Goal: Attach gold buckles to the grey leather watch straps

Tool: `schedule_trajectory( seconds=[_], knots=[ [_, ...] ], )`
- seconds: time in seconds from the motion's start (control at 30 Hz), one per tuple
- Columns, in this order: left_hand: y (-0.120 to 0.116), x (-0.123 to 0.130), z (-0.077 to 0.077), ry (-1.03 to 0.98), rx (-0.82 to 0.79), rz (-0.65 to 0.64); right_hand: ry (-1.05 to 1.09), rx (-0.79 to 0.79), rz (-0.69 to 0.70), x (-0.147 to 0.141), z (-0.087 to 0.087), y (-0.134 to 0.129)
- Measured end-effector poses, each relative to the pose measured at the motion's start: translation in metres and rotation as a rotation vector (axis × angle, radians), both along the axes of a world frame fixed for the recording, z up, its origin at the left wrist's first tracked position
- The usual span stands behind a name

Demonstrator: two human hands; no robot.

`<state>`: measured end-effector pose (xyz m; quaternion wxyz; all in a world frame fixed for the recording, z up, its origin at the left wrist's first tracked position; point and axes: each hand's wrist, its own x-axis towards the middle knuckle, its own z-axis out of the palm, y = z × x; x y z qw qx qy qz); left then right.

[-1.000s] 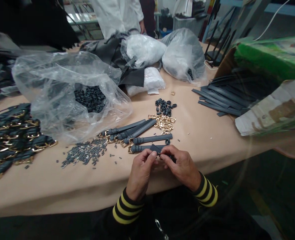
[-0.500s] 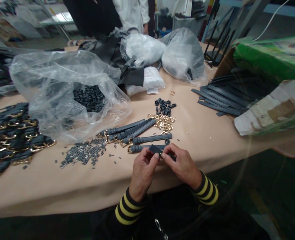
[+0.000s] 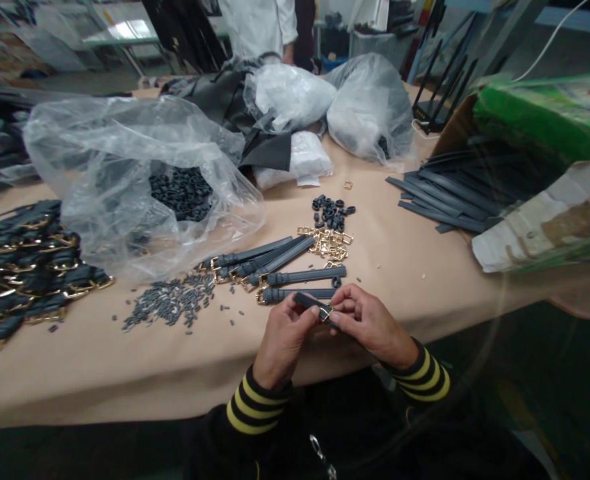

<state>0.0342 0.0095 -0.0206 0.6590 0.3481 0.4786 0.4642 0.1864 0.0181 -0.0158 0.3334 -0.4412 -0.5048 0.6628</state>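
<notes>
My left hand [image 3: 283, 337] pinches one end of a dark strap [image 3: 305, 302] above the table's front edge. A gold buckle [image 3: 326, 313] sits on that strap between my hands. The fingers of my right hand [image 3: 372, 325] close on the strap and buckle from the right. Just behind my hands lie finished-looking straps with gold buckles [image 3: 302, 275]. Beyond them are a pile of loose gold buckles [image 3: 329, 245] and a small heap of dark loops [image 3: 332, 212].
Small dark pieces [image 3: 169, 301] are scattered at left, beside a pile of buckled straps [image 3: 25, 267]. A clear bag [image 3: 125, 143] holds dark loops. Loose strips [image 3: 445, 193] spill from a green box [image 3: 539, 120] at right. A person [image 3: 259, 30] stands across the table.
The strap between my hands has turned, and its gold buckle now shows more clearly. My right hand has shifted slightly right. The dark shape behind the table has moved.
</notes>
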Motion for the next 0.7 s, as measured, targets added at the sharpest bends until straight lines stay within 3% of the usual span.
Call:
schedule_trajectory(
  seconds=[0.13,0.3,0.37,0.47,0.53,0.7],
  knots=[
    [0.001,0.003,0.003,0.141,0.039,0.006,0.007,-0.003,-0.018,-0.001,-0.004,0.0],
    [-0.008,0.006,0.01,0.427,0.269,0.03,-0.117,0.079,-0.104,-0.004,-0.013,0.002],
    [-0.011,0.002,0.012,0.365,0.276,-0.02,-0.189,0.127,-0.127,-0.002,-0.014,0.004],
    [-0.011,-0.008,0.01,0.037,0.078,-0.162,-0.236,0.172,-0.046,0.003,-0.01,0.004],
    [-0.008,-0.015,0.007,-0.117,-0.048,-0.191,-0.252,0.233,0.034,0.004,-0.005,0.003],
    [-0.005,-0.018,0.0,-0.18,-0.132,-0.247,-0.316,0.354,0.097,0.003,0.005,0.001]
  ],
)
